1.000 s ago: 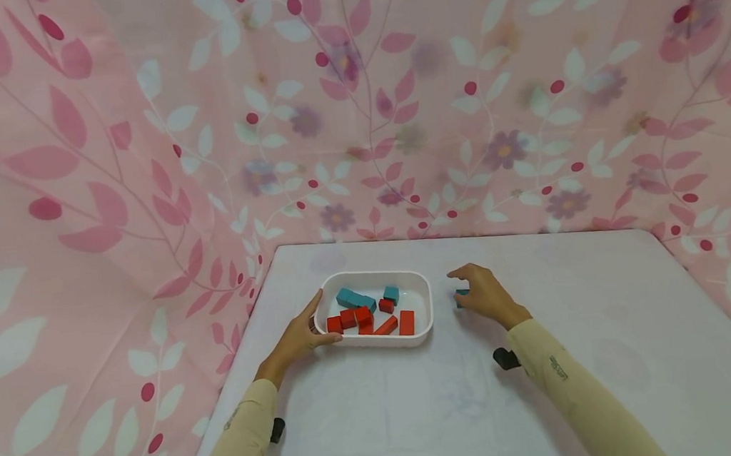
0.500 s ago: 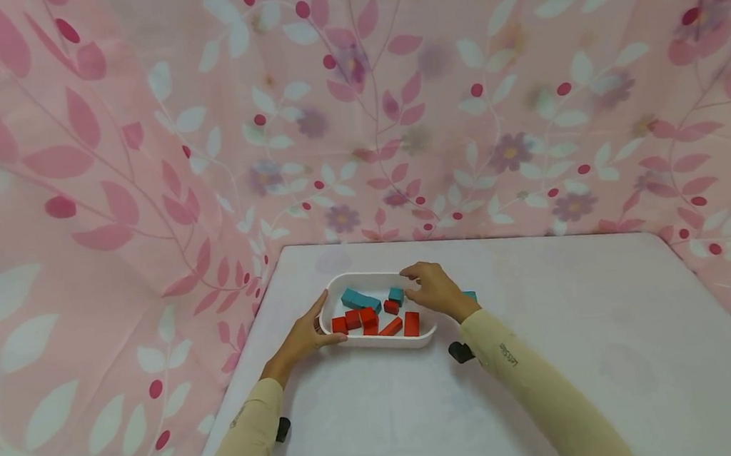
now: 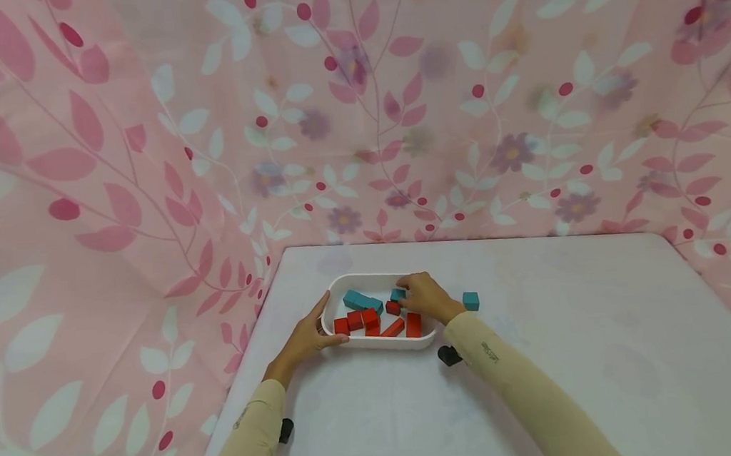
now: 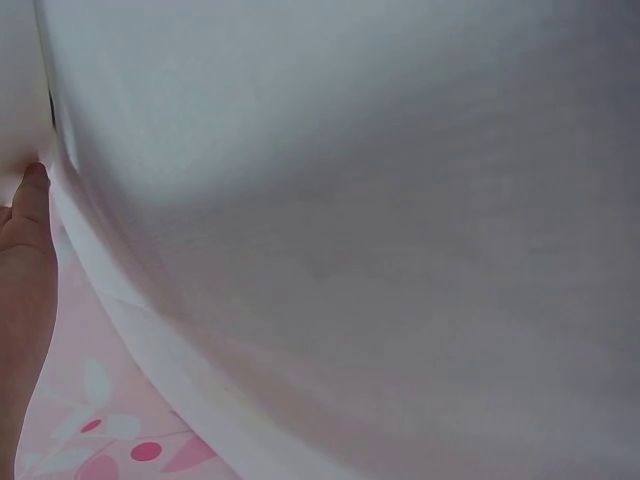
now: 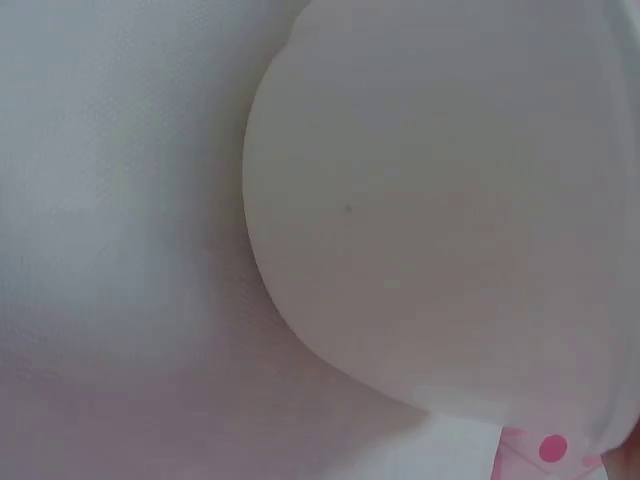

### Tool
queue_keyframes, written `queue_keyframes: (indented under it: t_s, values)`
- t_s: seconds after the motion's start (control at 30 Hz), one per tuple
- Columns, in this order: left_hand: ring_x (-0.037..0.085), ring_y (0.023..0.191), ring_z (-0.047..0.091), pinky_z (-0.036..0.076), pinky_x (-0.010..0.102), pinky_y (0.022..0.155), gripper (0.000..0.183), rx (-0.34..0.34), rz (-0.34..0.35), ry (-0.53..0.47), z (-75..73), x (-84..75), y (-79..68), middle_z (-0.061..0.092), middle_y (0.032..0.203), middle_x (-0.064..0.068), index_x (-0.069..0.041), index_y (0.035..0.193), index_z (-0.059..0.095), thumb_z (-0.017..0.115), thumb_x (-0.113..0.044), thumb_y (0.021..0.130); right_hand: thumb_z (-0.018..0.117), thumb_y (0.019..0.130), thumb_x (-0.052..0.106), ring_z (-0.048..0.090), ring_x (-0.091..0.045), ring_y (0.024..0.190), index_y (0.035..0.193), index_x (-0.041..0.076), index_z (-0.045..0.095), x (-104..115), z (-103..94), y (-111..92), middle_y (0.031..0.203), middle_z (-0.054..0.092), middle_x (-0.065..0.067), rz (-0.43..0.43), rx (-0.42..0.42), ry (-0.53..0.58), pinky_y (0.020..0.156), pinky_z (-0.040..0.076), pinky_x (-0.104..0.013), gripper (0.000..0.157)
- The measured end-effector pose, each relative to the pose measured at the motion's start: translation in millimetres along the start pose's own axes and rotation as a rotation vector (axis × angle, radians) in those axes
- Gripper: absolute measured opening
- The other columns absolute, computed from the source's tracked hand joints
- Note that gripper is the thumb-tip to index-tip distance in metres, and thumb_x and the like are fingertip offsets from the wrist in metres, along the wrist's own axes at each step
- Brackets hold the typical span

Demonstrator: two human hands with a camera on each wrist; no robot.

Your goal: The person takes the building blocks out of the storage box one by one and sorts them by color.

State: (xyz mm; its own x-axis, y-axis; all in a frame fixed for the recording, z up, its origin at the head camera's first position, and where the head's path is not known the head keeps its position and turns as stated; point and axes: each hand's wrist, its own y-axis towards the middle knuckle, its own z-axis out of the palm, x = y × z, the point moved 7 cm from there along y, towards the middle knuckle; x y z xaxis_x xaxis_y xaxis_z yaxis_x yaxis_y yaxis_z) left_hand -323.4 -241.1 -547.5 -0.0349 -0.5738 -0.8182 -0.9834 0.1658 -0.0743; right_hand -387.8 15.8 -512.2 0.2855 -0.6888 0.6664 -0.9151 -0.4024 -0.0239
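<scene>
A white tray [image 3: 375,345] stands on the table with red and teal wooden blocks inside. My left hand [image 3: 306,336] grips its left end, thumb on the near rim and fingers along the outer side. In the left wrist view only part of the hand [image 4: 28,260] shows at the left edge. My right hand [image 3: 429,298] reaches over the tray's right end, thumb and fingers closing round a teal cube [image 3: 397,294]. Just left of the thumb lies a small red block [image 3: 392,308]. The right wrist view shows mostly the tray's white outer wall [image 5: 430,220].
Another teal cube [image 3: 471,300] sits on the white-covered table [image 3: 605,324], right of the tray. A long teal block [image 3: 357,300] and several red blocks, among them an upright one [image 3: 414,324], lie in the tray. A pink floral curtain [image 3: 395,111] hangs behind and at the left.
My right hand has moved left from the teal cube on the table, into the tray, and lowered to a teal cube there. The left hand stays on the tray.
</scene>
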Motion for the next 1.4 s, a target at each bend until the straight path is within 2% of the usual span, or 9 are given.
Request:
queue_keyframes:
  t_s: [0.2, 0.43, 0.57, 0.77, 0.9, 1.1, 1.4]
  values:
    - [0.034, 0.137, 0.039, 0.047, 0.050, 0.099, 0.105, 0.000, 0.007, 0.001, 0.0, -1.4, -0.6, 0.027, 0.159, 0.001, -0.036, 0.156, 0.018, 0.084, -0.042, 0.075, 0.073, 0.086, 0.010, 0.056, -0.023, 0.094, 0.127, 0.001, 0.063, -1.9, 6.2, 3.5, 0.111, 0.066, -0.008, 0.047, 0.007, -0.019, 0.096, 0.051, -0.041, 0.042]
    - [0.033, 0.138, 0.038, 0.048, 0.049, 0.097, 0.105, 0.002, 0.002, 0.000, 0.1, -3.1, -0.2, 0.028, 0.158, -0.001, -0.036, 0.156, 0.018, 0.084, -0.043, 0.074, 0.075, 0.086, 0.009, 0.055, -0.022, 0.090, 0.121, 0.002, 0.068, -1.1, 7.0, 6.0, 0.101, 0.065, -0.005, 0.019, -0.018, -0.068, 0.092, 0.053, -0.038, 0.037]
    - [0.031, 0.137, 0.040, 0.049, 0.048, 0.097, 0.107, -0.005, -0.002, 0.005, -0.1, -1.0, 0.5, 0.030, 0.158, -0.002, -0.038, 0.155, 0.018, 0.085, -0.045, 0.072, 0.074, 0.086, 0.007, 0.055, -0.022, 0.089, 0.119, 0.000, 0.068, -0.2, 6.3, 6.7, 0.101, 0.066, -0.006, -0.003, -0.025, -0.076, 0.092, 0.053, -0.040, 0.034]
    - [0.032, 0.135, 0.042, 0.051, 0.047, 0.094, 0.106, -0.003, -0.006, 0.009, 1.4, 1.0, 0.1, 0.031, 0.157, 0.001, -0.037, 0.156, 0.018, 0.085, -0.040, 0.074, 0.071, 0.087, 0.007, 0.054, -0.023, 0.091, 0.119, 0.000, 0.069, 0.9, 3.0, 5.6, 0.102, 0.065, -0.007, -0.022, -0.025, -0.082, 0.092, 0.053, -0.038, 0.033]
    - [0.032, 0.136, 0.041, 0.050, 0.048, 0.095, 0.106, -0.007, -0.010, 0.002, 1.0, 0.8, -0.2, 0.031, 0.157, 0.001, -0.037, 0.156, 0.018, 0.085, -0.040, 0.073, 0.070, 0.086, 0.008, 0.054, -0.022, 0.089, 0.120, 0.001, 0.069, 5.5, -6.0, 2.9, 0.101, 0.064, -0.008, -0.059, -0.050, -0.071, 0.087, 0.055, -0.034, 0.035]
    - [0.032, 0.138, 0.037, 0.046, 0.051, 0.100, 0.105, -0.012, -0.008, -0.003, 1.3, 1.6, 0.1, 0.029, 0.158, -0.001, -0.038, 0.155, 0.019, 0.085, -0.041, 0.073, 0.070, 0.085, 0.006, 0.057, -0.020, 0.082, 0.115, -0.003, 0.070, 12.9, -29.1, -4.9, 0.097, 0.066, -0.009, -0.169, -0.109, -0.071, 0.079, 0.056, -0.033, 0.032]
    - [0.033, 0.137, 0.039, 0.046, 0.051, 0.099, 0.106, -0.010, -0.008, 0.002, 0.8, 0.5, -0.8, 0.029, 0.158, 0.000, -0.037, 0.156, 0.018, 0.085, -0.042, 0.074, 0.069, 0.085, 0.004, 0.066, -0.025, 0.092, 0.115, -0.004, 0.069, 9.7, -68.7, -30.7, 0.105, 0.066, -0.012, -0.202, -0.142, -0.063, 0.085, 0.056, -0.041, 0.031]
